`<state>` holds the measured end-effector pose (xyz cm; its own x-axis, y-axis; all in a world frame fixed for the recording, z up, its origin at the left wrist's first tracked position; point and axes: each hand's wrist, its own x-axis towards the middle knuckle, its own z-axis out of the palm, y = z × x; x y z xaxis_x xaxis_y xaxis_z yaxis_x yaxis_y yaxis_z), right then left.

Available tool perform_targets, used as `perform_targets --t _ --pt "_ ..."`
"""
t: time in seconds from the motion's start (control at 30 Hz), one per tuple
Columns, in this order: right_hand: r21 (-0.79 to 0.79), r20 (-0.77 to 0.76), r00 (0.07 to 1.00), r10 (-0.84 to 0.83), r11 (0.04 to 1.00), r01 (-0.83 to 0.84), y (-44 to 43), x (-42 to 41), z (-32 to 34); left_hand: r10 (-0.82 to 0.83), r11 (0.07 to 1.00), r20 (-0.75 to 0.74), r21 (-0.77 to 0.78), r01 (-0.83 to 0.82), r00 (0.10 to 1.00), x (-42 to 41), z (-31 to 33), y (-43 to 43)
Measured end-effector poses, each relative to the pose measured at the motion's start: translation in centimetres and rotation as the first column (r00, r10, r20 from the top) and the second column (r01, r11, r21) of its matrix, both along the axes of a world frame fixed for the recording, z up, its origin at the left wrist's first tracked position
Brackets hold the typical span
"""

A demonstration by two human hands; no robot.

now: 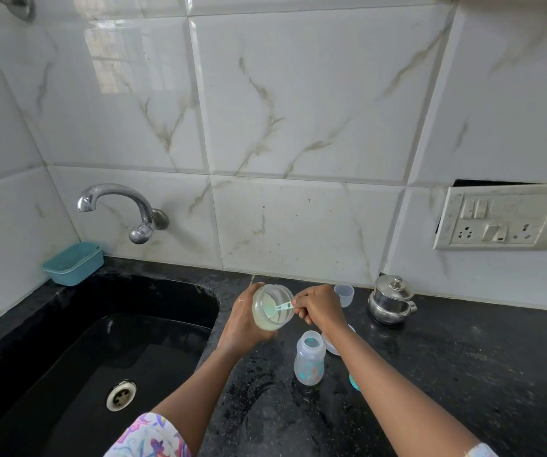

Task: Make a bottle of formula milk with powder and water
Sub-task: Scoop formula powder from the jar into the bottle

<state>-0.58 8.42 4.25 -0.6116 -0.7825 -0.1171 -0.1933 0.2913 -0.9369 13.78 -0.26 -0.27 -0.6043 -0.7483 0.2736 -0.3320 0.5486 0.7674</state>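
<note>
Left hand [244, 319] grips the tilted powder jar [270, 308]; right hand [320, 310] pinches the scoop [280, 307] inside it, open baby bottle [310, 357] just below.

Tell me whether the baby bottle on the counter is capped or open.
Open. The baby bottle stands upright on the black counter with its mouth uncovered; no teat or cap sits on it.

left hand [244, 319] grips tilted powder jar [271, 308] | right hand [320, 310] holds scoop [280, 307] in jar mouth | open baby bottle [309, 357] below right hand, on worktop [430, 374]
</note>
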Motion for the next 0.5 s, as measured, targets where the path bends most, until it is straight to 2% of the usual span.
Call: perform_targets --t 0.27,0.5 --pt "-0.049 0.114 0.991 -0.068 0.996 0.074 -0.3 -1.1 -0.5 0.089 0.987 -0.016 0.135 -0.086 0.996 -0.4 -0.4 0.5" --pt "-0.043 0.285 0.948 -0.139 0.987 0.157 -1.3 -1.9 -0.9 0.13 0.959 0.083 0.241 -0.146 0.988 -1.2 -1.4 0.4"
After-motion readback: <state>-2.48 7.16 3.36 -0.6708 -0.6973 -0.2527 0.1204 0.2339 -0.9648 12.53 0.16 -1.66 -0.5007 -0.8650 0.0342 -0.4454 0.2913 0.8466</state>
